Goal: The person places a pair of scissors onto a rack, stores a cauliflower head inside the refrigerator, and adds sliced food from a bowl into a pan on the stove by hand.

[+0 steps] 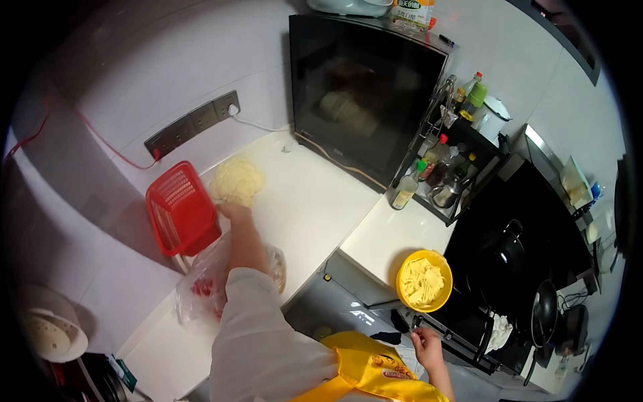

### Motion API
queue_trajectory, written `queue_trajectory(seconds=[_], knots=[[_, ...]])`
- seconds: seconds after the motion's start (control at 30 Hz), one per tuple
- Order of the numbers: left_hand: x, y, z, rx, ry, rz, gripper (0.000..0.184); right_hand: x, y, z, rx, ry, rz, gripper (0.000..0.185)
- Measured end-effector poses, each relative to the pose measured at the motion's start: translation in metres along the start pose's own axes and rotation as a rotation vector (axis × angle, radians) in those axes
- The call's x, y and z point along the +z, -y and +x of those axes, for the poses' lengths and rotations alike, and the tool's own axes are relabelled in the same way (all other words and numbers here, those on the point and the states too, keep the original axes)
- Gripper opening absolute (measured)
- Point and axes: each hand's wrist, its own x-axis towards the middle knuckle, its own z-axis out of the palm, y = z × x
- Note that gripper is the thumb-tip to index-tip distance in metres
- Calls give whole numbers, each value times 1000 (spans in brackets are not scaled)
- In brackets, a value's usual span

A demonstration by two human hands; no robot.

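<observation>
At the counter's far left, my left hand (231, 210) is at the right rim of a red plastic basket (175, 201), its fingers bent against the rim and partly hidden. Just beyond this hand lies a pale yellow, wrinkled mass (238, 181); its kind is unclear. A clear plastic bag (201, 285) with something reddish inside sits beneath my left forearm. My right hand (426, 345) is low in front of the stove, fingers pinched together; what they hold, if anything, I cannot make out. Above it stands a yellow basin (447, 281) full of pale yellow strips.
A dark glass-fronted appliance (365, 100) stands at the back of the white counter (301, 201). Bottles (406, 187) crowd a black rack (469, 201) right of it. A black wok (502, 261) and a frying pan (544, 311) are at the stove. A white cloth (499, 333) hangs there.
</observation>
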Motion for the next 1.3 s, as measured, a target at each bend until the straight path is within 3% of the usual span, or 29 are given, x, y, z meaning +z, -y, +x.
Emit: queue_trajectory(seconds=[0.1,0.3,0.43,0.5,0.63,0.7,0.73,0.8,0.83,0.9,0.93,1.0,1.13,1.2,1.3], knots=[[-15,0,-15,-500,82,-2245,73,1,-12,-8,44,-24,-36,18],[-7,-16,34,-595,303,-2358,79,4,-4,-4,133,1,-75,16],[-20,-31,26,-633,260,-2341,66,5,4,9,110,24,-128,17],[-12,-34,32,-544,203,-2549,56,6,11,14,109,46,-147,19],[-2,-30,46,-565,145,-2489,49,6,14,17,113,71,-162,19],[18,-18,66,-157,367,-2484,45,7,14,21,104,80,-168,19],[40,-1,86,-155,360,-2487,45,7,13,22,101,84,-170,19],[80,32,124,625,1098,-2610,38,8,13,26,87,87,-169,19],[63,21,112,635,1095,-2609,38,9,13,28,79,88,-165,20],[18,-9,64,-126,407,-2653,35,10,9,29,81,107,-166,20],[19,-6,65,-118,401,-2655,35,11,8,31,84,123,-169,20],[18,-3,64,186,829,-2694,36,11,12,32,69,133,-178,20],[-55,-58,6,-1,736,-2507,42,12,21,38,8,172,-199,21],[-80,-85,-28,193,1023,-2302,50,15,16,37,-3,173,-189,22],[-83,-116,-85,245,1202,-2131,53,13,10,28,-10,158,-168,22]])
